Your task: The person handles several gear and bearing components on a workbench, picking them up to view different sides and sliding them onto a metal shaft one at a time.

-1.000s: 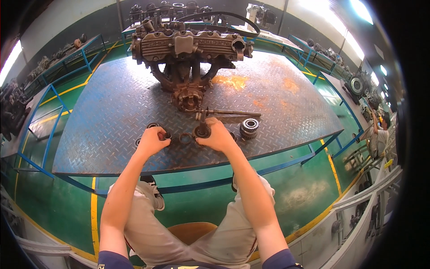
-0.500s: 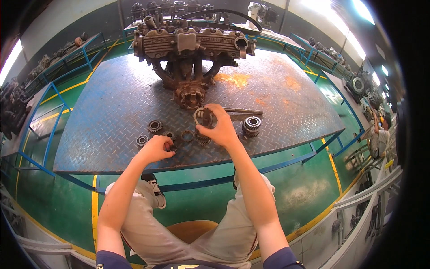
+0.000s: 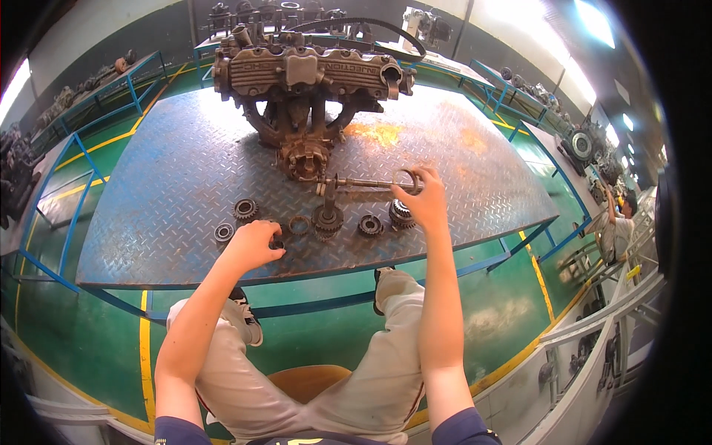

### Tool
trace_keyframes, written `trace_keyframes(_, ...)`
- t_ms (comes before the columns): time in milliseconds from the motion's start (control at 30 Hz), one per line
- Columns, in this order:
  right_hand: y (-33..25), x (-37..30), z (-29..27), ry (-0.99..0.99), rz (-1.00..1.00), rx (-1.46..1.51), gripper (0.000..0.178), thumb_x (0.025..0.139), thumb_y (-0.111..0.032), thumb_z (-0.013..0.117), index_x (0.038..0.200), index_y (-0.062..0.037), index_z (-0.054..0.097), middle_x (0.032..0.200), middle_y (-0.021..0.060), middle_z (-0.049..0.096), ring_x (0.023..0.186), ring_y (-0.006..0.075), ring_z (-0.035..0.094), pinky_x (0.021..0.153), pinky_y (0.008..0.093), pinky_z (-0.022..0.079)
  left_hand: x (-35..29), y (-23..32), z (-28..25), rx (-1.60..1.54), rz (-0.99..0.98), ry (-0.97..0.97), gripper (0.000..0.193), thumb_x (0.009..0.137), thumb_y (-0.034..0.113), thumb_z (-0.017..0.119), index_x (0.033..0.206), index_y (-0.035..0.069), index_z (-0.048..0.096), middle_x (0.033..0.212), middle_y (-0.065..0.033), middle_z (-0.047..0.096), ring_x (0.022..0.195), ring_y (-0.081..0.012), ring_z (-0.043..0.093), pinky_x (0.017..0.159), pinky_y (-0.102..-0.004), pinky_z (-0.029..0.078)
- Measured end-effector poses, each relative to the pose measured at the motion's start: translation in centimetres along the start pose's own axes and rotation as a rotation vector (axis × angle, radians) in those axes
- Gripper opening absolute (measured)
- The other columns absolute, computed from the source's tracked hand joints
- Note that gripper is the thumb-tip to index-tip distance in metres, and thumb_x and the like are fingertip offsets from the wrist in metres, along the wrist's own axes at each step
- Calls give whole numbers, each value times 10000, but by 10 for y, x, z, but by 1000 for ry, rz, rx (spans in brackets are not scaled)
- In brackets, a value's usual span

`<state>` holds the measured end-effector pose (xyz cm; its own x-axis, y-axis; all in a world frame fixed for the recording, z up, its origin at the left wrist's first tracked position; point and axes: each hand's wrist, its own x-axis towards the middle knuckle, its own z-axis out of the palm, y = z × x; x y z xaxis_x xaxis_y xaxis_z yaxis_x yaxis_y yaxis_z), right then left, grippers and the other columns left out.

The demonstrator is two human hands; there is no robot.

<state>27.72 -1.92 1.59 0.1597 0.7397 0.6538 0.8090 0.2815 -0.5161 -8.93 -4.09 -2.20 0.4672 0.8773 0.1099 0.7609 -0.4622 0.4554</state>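
My right hand [image 3: 426, 199] holds a thin metal ring [image 3: 403, 177] between thumb and fingers, raised above the stacked gear [image 3: 401, 213] at the right of the row. At the left, my left hand [image 3: 252, 243] is curled low over the table, its fingertips closed round a small dark part [image 3: 277, 242] mostly hidden by them. Close by lie a flat ring [image 3: 299, 225], a toothed gear [image 3: 246, 209] and a smaller bearing-like ring [image 3: 224, 233]. An upright gear with a stem [image 3: 327, 221] and another gear [image 3: 370, 225] stand between my hands.
A large rusty engine [image 3: 308, 81] stands at the back of the blue steel-plate table [image 3: 163, 185]. A long metal shaft [image 3: 365, 183] lies behind the gears. Side benches [image 3: 578, 152] carry more machine parts. Another person [image 3: 617, 222] is at the far right.
My right hand has carried the ring rightward, away from the upright gear, uncovering it and the gear beside it. The left hand stays near its place; the view has shifted slightly.
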Motion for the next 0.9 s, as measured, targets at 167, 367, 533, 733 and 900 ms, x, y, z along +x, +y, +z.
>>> trace_keyframes(167, 31, -5, -13, -170, 213, -142, 597, 628, -348, 836, 1017, 78, 680, 1072, 210, 654, 986, 327, 647, 875, 384, 498, 5, 13, 0, 12, 63, 86, 395, 741, 285, 734, 1022, 20, 651, 913, -130, 658, 885, -307, 638, 785, -392, 511)
trace_keyframes(367, 44, -8, -12, -283, 318, -61, 540, 648, -319, 819, 966, 97, 688, 889, 235, 700, 860, 316, 694, 776, 392, 532, 14, 21, 5, -37, 98, 150, 390, 748, 279, 730, 1031, 22, 648, 918, -125, 648, 889, -303, 636, 774, -394, 511)
trace_keyframes(533, 61, -11, -2, -296, 309, -86, 606, 644, -327, 826, 1042, 99, 663, 996, 253, 686, 956, 326, 680, 847, 400, 520, 22, 29, 10, -80, 117, 200, 398, 745, 251, 737, 1053, 17, 647, 931, -127, 638, 858, -289, 625, 763, -376, 508)
trace_keyframes(733, 51, -8, 3, -423, 341, -106, 686, 636, -350, 827, 1140, 75, 635, 1116, 263, 652, 1056, 357, 640, 922, 402, 498, 29, 31, 18, -85, 160, 256, 412, 743, 236, 748, 1068, 10, 635, 918, -118, 613, 803, -263, 605, 738, -349, 500)
trace_keyframes(900, 54, -11, 9, -337, 305, -158, 676, 628, -359, 828, 1129, 56, 647, 1115, 257, 650, 1058, 359, 634, 918, 417, 495, 32, 36, 19, -95, 164, 274, 401, 755, 231, 741, 1074, 14, 632, 923, -112, 610, 807, -259, 598, 739, -348, 495)
